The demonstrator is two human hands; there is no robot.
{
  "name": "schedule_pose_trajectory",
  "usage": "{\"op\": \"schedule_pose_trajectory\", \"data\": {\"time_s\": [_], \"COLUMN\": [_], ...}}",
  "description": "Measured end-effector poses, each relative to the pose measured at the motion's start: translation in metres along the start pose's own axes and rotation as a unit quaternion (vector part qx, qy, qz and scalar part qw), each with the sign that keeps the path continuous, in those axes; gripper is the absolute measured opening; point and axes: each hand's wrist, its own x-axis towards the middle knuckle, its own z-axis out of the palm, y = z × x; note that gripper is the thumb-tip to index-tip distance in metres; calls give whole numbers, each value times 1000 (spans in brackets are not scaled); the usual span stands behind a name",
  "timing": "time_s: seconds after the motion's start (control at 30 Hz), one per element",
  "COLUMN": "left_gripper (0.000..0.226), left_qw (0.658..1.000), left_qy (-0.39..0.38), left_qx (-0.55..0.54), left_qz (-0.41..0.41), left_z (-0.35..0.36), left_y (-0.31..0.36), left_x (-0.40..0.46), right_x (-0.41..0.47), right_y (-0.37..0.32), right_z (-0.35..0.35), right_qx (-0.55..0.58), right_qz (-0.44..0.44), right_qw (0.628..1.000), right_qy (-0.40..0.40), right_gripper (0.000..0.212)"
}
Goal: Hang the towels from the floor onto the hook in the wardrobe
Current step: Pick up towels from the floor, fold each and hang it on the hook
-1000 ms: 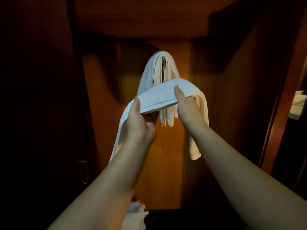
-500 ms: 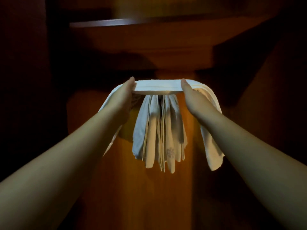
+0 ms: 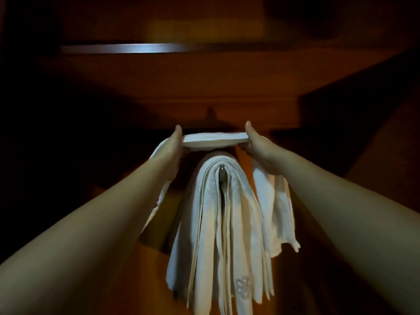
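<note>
A folded white towel (image 3: pixel 213 140) is stretched flat between my two hands, just above the hook. My left hand (image 3: pixel 173 145) grips its left part, thumb on top; my right hand (image 3: pixel 258 145) grips its right part the same way. The towel's ends hang down past both wrists. Below it, several white towels (image 3: pixel 227 223) hang draped over a metal hook (image 3: pixel 222 176) on the wardrobe's back wall; only the hook's tip shows in the gap between their folds.
A wooden shelf (image 3: pixel 159 71) with a shiny front edge (image 3: pixel 136 48) sits close above my hands. The wardrobe's wooden back panel (image 3: pixel 154 280) lies behind the towels. Dark side walls close in left and right.
My hands have lifted the towel higher, above the top of the hanging towels. The view has tilted up, so the hook and the folds over it now show below the held towel.
</note>
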Motion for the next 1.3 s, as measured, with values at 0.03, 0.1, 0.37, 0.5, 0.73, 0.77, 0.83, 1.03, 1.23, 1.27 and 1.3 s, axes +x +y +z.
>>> {"op": "schedule_pose_trajectory", "data": {"time_s": [0.03,0.1,0.37,0.5,0.73,0.77,0.83,1.03,1.23,1.27,1.3], "left_gripper": [79,88,96,101,97,95,89,87,94,96,100], "left_qw": [1000,1000,998,997,997,998,999,995,996,995,993], "left_qy": [-3,-9,-56,-65,-74,-69,-54,-28,3,24,46], "left_qx": [9,6,30,19,-11,-1,3,-70,-42,-44,-45], "left_qz": [2,-4,-23,-37,-13,-2,-2,-60,-80,-90,-102], "left_z": [-2,-6,-25,-20,-31,-30,-23,-7,-18,-20,-20], "left_y": [-3,-9,-47,-48,-60,-66,-81,-121,-155,-157,-159], "left_x": [13,34,81,93,94,91,87,61,14,5,-5], "right_x": [9,25,60,69,70,68,64,29,-13,-20,-28], "right_y": [4,9,36,36,44,48,57,94,145,149,152], "right_z": [1,3,12,12,18,15,9,7,0,0,0], "right_qx": [-8,-38,-122,-113,-144,-131,-89,-53,-51,-43,-33], "right_qz": [-1,8,25,26,4,4,-2,-23,58,75,94], "right_qw": [1000,999,992,993,987,989,991,996,997,996,995], "right_qy": [13,15,-31,-36,-67,-74,-96,-75,-29,-24,-21], "right_gripper": [114,113,83,82,72,73,71,55,103,101,99]}}
